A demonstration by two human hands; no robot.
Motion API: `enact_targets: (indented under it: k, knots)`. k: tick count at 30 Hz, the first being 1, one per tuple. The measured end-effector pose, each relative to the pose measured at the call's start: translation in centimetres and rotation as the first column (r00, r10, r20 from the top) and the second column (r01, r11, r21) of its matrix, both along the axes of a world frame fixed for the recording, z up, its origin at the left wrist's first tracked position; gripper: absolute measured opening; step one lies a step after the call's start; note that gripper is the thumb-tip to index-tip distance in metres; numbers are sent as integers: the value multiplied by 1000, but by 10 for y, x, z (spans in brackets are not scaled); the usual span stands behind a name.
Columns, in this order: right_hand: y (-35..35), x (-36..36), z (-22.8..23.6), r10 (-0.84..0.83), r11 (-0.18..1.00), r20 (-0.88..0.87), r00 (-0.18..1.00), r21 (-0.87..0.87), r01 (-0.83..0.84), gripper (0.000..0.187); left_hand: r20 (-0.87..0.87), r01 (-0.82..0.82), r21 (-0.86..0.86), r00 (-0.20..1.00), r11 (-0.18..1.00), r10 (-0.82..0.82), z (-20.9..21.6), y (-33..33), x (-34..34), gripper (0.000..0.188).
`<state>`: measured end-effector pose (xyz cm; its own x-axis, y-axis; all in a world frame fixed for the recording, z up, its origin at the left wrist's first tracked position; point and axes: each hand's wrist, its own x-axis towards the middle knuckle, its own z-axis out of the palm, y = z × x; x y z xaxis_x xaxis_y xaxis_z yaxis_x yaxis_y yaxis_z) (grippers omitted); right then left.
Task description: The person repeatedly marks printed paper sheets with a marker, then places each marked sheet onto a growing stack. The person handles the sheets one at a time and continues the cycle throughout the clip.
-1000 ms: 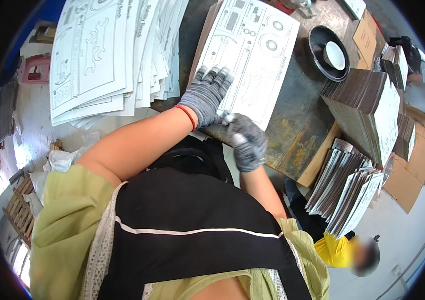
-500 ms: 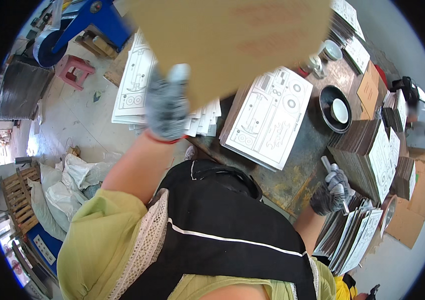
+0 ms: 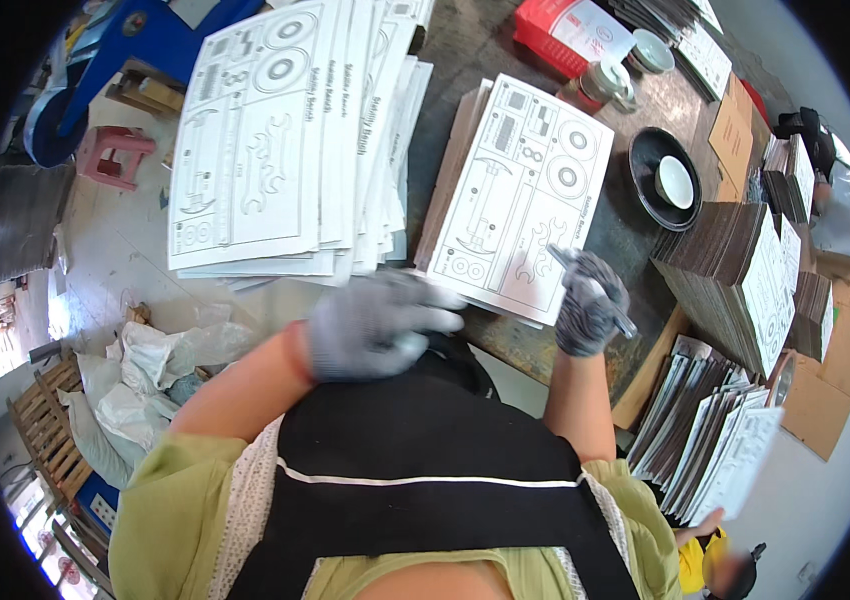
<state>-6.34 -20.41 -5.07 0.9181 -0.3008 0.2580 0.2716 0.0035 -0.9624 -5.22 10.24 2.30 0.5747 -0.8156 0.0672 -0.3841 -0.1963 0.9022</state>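
Observation:
My left hand (image 3: 380, 325), in a grey knit glove, is empty with its fingers stretched apart. It hovers by the near edge of a neat stack of printed boards (image 3: 520, 200) showing tool line drawings. My right hand (image 3: 592, 305), also gloved, is closed round a slim grey rod-shaped tool (image 3: 559, 258) at that stack's near right corner. The tool's exact kind cannot be made out. Left of the stack lies a fanned pile of printed white sheets (image 3: 245, 150) with the same drawings.
A black bowl (image 3: 642, 205) holding a white cup (image 3: 674, 184), a lidded jar (image 3: 607, 83) and a red-white packet (image 3: 575, 35) stand on the dark table (image 3: 520, 358). Tall board stacks (image 3: 710, 265) line the right. Lower right, another person's hand (image 3: 710, 522) touches a board in a leaning row (image 3: 700, 430).
The large brown cardboard sheet raised in my left hand is gone from it, and that hand has come down. My right hand has moved left with the tool, toward the printed stack.

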Motion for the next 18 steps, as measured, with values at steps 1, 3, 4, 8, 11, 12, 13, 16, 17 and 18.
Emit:
enact_targets:
  k: [1,3,4,8,11,12,13,16,17,18]
  knots:
    - [5,12,-9,22,1000,11,1000,16,-22,59,67,-4,190,998,982,-9,-22,-32,0,50]
    - [11,33,-27,-12,991,-54,998,133,19,46,281,-139,392,959,909,25,-78,-80,4,78]
    - [13,44,-38,-45,967,-133,990,241,77,37,428,-275,401,900,874,86,-99,-95,10,93]
    - [7,87,-68,82,888,113,990,442,-124,13,311,-217,654,950,725,4,-126,-112,26,105]
    - [15,87,-85,43,928,139,989,360,-91,14,329,-212,663,944,718,-24,-131,-115,28,104]
    - [18,86,-89,22,969,61,998,243,-36,16,333,-214,674,942,707,-32,-133,-115,29,104]
    - [21,81,-87,-9,993,-18,1000,117,11,19,335,-213,685,942,697,-41,-134,-116,28,103]
    - [29,78,-87,-52,977,-91,995,-210,32,20,332,-207,743,940,637,-83,-128,-118,28,105]
    - [31,76,-80,-27,950,-53,998,-312,9,16,332,-209,753,939,625,-86,-126,-120,28,106]
    - [33,75,-77,2,912,-20,1000,-411,-10,13,332,-211,762,939,613,-91,-126,-121,27,107]
